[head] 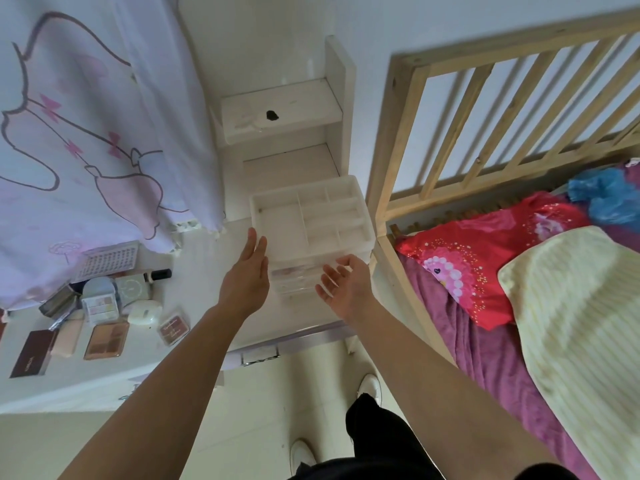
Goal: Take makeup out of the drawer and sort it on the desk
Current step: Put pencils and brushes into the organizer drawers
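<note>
The clear organizer (370,233) stands at the right end of the white desk (201,282), its top tray (257,202) split into compartments, its drawers (294,277) below facing the person; the left hand (247,275) is stretched flat, fingers straight and together, just beside the organizer's left side, contact unclear; the right hand (341,284) hovers palm-up, fingers loosely curved and spread, holding nothing, at the drawers' right front; the makeup (104,306) lies well left of both hands: palettes (106,341), a white compact (145,311), a black-capped bottle (157,274).
</note>
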`<state>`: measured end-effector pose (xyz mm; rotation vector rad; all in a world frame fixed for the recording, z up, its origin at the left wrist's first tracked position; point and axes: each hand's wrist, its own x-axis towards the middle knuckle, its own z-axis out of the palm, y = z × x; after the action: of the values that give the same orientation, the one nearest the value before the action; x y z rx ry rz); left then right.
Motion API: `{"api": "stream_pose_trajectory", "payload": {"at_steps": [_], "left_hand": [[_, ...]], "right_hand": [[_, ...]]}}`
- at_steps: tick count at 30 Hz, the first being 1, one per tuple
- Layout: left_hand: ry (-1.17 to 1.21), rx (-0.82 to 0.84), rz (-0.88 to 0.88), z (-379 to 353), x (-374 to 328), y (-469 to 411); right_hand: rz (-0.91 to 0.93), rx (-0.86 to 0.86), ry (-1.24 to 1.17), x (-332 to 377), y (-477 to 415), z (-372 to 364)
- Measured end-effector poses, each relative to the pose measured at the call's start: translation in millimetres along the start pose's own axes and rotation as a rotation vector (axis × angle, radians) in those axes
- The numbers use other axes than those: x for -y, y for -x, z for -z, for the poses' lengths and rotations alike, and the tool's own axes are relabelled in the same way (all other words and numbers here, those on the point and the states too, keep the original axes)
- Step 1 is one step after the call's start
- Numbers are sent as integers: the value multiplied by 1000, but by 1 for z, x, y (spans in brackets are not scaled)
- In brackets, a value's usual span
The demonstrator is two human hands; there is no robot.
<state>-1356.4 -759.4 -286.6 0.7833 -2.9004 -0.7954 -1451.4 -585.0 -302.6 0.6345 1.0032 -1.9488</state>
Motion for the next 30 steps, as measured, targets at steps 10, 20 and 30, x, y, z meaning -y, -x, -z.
{"api": "stream_pose_trajectory", "payload": {"at_steps": [10, 20, 30], "left_hand": [[-116, 70, 18, 5, -4, 2], [-296, 96, 7, 7, 1, -4], [-419, 45, -55, 13, -8, 2]], "right_hand": [[-34, -37, 214, -6, -5, -19], [-18, -55, 259, -8, -7, -5], [-16, -55, 222, -12, -10, -6]]}}
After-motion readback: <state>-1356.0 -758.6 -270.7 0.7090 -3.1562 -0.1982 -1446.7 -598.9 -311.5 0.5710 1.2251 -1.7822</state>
